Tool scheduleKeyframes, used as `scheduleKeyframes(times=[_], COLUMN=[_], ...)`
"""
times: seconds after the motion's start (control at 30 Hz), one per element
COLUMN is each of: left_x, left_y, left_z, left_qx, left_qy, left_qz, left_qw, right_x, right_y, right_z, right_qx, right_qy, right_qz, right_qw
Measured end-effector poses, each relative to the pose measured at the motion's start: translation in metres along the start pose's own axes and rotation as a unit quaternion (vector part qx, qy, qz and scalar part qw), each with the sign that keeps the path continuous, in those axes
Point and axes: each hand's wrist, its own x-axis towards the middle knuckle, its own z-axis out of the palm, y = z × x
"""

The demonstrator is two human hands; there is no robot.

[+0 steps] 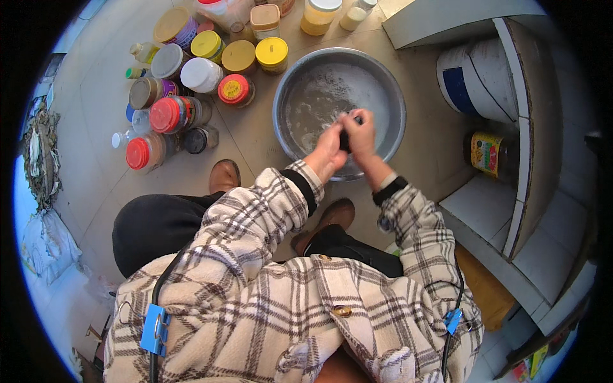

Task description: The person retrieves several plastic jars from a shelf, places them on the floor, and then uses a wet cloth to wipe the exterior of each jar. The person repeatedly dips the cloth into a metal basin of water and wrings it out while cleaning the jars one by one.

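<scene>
A round metal basin (281,103) of cloudy, foamy water stands on the tiled floor before me. Above its near half, my left hand (329,146) and my right hand (360,134) are close together around a small dark object (345,140), whose kind I cannot tell. The fingers are somewhat blurred and partly hide it. Left of the basin are several lidded jars, the closest being a yellow-lidded jar (272,51) and a red-lidded jar (233,89).
Beyond the basin stand a jar of yellow contents (320,16) and a small bottle (354,18). At right, a tiled shelf (519,158) holds a white bucket (474,81) and a labelled bottle (486,153). My brown shoes (337,213) are near the basin.
</scene>
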Motion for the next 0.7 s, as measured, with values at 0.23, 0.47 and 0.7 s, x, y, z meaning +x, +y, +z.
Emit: scheduleKeyframes(times=[0.23,0.47,0.7], left_x=[0.013,0.032,0.033], left_y=[-0.007,-0.005,-0.006], left_z=[-0.02,-0.037,-0.036], left_qx=[0.002,-0.07,0.0], left_qy=[-0.004,0.068,0.148], left_qz=[0.019,0.036,0.076], left_qw=[1.0,0.995,0.986], right_x=[-0.021,-0.019,-0.009], right_y=[-0.002,-0.002,-0.019], right_z=[-0.002,0.01,0.017], right_qx=[-0.108,-0.04,-0.017], right_qy=[-0.094,-0.102,-0.072], right_qz=[-0.184,-0.195,-0.131], right_qw=[0.972,0.975,0.989])
